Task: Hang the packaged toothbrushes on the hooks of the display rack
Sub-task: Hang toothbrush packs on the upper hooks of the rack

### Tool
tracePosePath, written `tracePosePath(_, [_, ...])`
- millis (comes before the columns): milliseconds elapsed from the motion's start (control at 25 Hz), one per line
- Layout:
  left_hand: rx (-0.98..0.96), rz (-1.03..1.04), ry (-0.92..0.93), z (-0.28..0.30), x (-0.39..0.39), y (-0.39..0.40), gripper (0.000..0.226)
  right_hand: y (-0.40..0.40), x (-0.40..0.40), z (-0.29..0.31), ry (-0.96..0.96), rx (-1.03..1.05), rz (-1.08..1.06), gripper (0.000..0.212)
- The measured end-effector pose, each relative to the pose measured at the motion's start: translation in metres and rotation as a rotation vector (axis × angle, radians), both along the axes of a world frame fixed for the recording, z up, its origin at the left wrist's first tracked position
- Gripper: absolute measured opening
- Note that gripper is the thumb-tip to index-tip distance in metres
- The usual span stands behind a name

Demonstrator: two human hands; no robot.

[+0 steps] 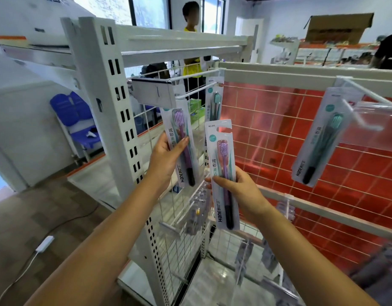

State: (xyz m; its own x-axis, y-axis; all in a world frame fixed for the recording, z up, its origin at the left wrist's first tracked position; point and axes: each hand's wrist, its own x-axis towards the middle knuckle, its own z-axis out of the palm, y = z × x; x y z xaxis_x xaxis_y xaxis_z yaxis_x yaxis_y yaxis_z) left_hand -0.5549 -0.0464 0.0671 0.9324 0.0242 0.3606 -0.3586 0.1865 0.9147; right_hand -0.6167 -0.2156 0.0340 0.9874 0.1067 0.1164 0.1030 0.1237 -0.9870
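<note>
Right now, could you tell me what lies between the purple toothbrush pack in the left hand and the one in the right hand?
In the head view, only white wire grid shows between the left hand's pack and the right hand's pack; no other pack hangs there.

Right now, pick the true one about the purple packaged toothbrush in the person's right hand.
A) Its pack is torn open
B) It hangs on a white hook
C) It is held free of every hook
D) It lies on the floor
C: the right hand grips the purple packaged toothbrush low down, and its hang slot at the top sits clear of any hook.
</note>
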Motion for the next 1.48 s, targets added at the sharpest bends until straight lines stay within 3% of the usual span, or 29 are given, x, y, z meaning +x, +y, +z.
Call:
tracePosePath(440, [-0.230,-0.053,0.043,0.001,-0.031,0.011,0.020,0.004,-0.015,0.001,0.025,-0.003,-0.061,0.019])
tracePosePath(680, [-0.131,-0.150,0.123,-0.026,-0.052,0.004,0.016,-0.004,-0.025,0.001,0.017,-0.021,-0.133,0.012])
tracePosePath(880, [0.041,-0.287,0.147,-0.035,-0.057,-0.005,0.018,-0.019,-0.039,-0.002,0.044,-0.118,-0.257,0.005])
tracePosePath(1080, [-0.025,-0.453,0.154,-0.024,-0.059,-0.033,0.014,-0.043,-0.075,-0.004,0.042,0.031,-0.464,0.007])
tracePosePath(1480, [-0.095,-0.835,0.408,-0.039,-0.129,-0.122,0.006,-0.109,-0.188,-0.009,0.083,0.155,-0.720,0.018])
